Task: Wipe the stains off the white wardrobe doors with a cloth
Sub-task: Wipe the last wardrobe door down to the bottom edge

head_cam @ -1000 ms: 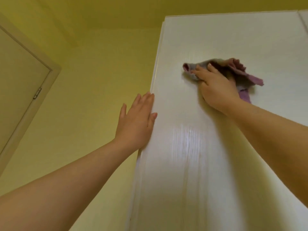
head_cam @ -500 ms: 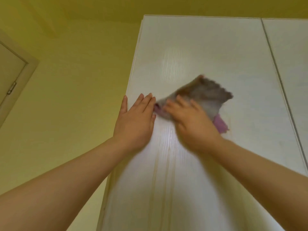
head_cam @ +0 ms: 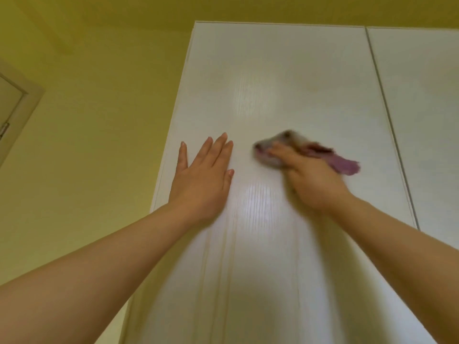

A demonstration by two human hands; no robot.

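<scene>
Purple-grey cloth (head_cam: 345,166) pressed under right hand (head_cam: 313,180); left hand (head_cam: 204,180) flat on door (head_cam: 273,78)

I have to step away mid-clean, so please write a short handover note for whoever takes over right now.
Left hand: open, flat on the left wardrobe door near its left edge, bracing.
Right hand: presses the grey-purple cloth against the same door, to the right of the left hand; blurred with motion.
Done: cannot tell how much has been wiped; the door shows only glare.
Left: what looks like a faint yellowish mark above the cloth; neither hand is on the right door.
</scene>
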